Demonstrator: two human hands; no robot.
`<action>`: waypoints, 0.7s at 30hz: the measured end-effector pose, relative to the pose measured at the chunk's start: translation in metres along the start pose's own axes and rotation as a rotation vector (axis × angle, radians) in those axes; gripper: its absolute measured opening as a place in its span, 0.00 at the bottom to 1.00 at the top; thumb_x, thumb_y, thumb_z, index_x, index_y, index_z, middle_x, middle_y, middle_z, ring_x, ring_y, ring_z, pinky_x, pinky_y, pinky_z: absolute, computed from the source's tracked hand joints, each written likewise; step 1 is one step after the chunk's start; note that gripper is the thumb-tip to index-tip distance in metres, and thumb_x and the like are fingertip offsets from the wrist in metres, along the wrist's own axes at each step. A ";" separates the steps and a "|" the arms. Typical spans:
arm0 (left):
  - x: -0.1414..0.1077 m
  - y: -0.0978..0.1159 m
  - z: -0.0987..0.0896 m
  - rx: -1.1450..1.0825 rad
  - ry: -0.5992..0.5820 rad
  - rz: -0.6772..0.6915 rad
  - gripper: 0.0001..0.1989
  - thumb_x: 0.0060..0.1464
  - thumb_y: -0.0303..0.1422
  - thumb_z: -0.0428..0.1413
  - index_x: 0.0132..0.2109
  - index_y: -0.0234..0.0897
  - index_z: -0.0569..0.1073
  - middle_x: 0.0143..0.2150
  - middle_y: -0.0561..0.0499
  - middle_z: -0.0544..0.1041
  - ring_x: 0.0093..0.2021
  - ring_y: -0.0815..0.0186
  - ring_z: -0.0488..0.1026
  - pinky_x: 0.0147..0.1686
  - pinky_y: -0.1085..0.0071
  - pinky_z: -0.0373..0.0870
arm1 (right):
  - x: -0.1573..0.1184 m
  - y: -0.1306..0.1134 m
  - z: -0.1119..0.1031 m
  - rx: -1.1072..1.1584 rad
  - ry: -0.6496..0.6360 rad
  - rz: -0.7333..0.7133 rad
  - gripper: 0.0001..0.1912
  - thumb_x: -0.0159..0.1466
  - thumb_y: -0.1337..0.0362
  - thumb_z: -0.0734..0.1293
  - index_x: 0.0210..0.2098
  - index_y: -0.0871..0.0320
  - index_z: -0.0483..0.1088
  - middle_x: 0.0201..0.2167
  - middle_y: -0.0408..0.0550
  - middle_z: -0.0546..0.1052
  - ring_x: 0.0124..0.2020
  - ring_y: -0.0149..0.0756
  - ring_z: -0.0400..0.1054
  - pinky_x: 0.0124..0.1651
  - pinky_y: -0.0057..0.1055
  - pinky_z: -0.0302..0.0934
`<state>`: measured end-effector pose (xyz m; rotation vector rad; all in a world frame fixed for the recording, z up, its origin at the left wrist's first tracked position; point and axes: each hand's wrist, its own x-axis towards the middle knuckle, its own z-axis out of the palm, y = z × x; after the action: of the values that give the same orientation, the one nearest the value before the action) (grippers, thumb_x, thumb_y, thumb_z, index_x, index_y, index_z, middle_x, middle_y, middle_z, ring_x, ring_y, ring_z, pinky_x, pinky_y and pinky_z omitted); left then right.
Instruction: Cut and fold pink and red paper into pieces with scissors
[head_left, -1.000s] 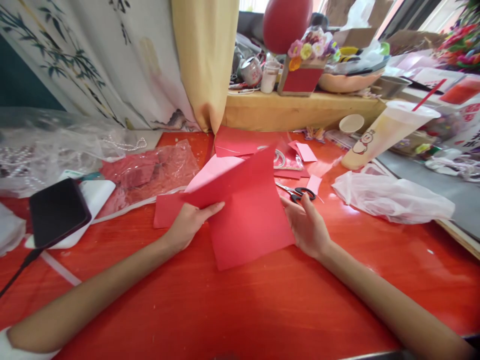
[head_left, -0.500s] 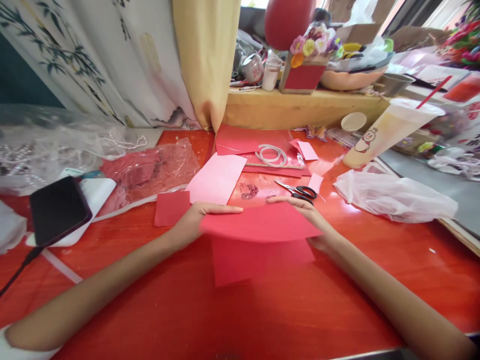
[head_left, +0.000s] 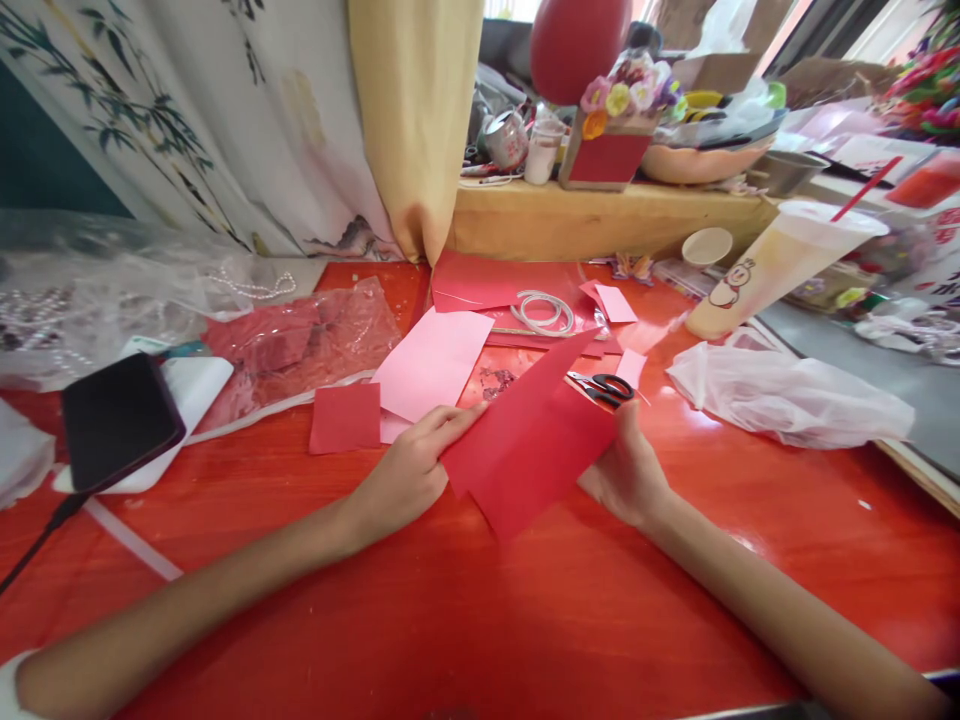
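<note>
Red paper (head_left: 536, 450), which looks like two overlapping sheets or one folded sheet, is held tilted above the red table. My left hand (head_left: 420, 455) pinches its left edge, thumb on top. On the right edge my right hand (head_left: 628, 465) grips the paper, with the thumb up and the fingers partly hidden behind it. Just beyond the paper lie black-handled scissors (head_left: 607, 386), their blades partly covered by it. A pink sheet (head_left: 435, 365) and a small red paper square (head_left: 345, 418) lie on the table left of my hands.
A coil of white cord (head_left: 544, 313) rests on red sheets at the back. On the left are a phone (head_left: 120, 420) and a clear plastic bag (head_left: 307, 340). To the right stand a tilted drink cup (head_left: 780, 265) and a crumpled white bag (head_left: 787, 395).
The red paper has turned from lying nearly level to a steep slant, its far corner raised to the right. My right hand has shifted its hold, and my left hand has come lower.
</note>
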<state>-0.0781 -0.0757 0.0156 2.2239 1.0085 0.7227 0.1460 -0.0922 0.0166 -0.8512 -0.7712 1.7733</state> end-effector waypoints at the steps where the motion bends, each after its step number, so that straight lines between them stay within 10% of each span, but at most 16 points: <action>1: -0.001 0.000 0.002 0.050 -0.016 0.015 0.31 0.53 0.19 0.42 0.63 0.44 0.53 0.54 0.45 0.64 0.53 0.64 0.65 0.52 0.65 0.64 | -0.001 -0.001 0.001 -0.013 0.025 0.011 0.28 0.52 0.39 0.62 0.44 0.49 0.71 0.49 0.46 0.73 0.54 0.46 0.63 0.52 0.40 0.59; 11: -0.016 0.012 0.015 0.532 -0.184 0.046 0.38 0.52 0.21 0.43 0.65 0.48 0.36 0.67 0.36 0.41 0.52 0.48 0.67 0.40 0.52 0.70 | -0.012 0.001 0.014 -0.041 0.104 0.059 0.23 0.52 0.48 0.68 0.44 0.52 0.71 0.47 0.48 0.75 0.48 0.47 0.68 0.47 0.40 0.65; 17: -0.010 0.024 0.000 -0.073 -0.285 -0.028 0.45 0.44 0.35 0.59 0.65 0.48 0.44 0.67 0.45 0.43 0.64 0.49 0.48 0.58 0.51 0.54 | -0.001 0.007 0.009 -0.180 0.239 0.083 0.16 0.54 0.57 0.69 0.41 0.57 0.71 0.39 0.52 0.78 0.35 0.45 0.73 0.37 0.39 0.68; 21: -0.005 0.026 0.003 -0.579 0.001 -0.318 0.34 0.51 0.42 0.54 0.62 0.45 0.51 0.64 0.44 0.54 0.56 0.57 0.63 0.53 0.60 0.64 | 0.001 0.007 0.007 -0.274 0.147 0.088 0.16 0.53 0.58 0.70 0.40 0.58 0.73 0.38 0.51 0.78 0.36 0.44 0.73 0.38 0.37 0.67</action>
<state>-0.0664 -0.0940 0.0302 1.5277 0.9712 0.7527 0.1365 -0.0947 0.0150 -1.1994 -0.9032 1.6817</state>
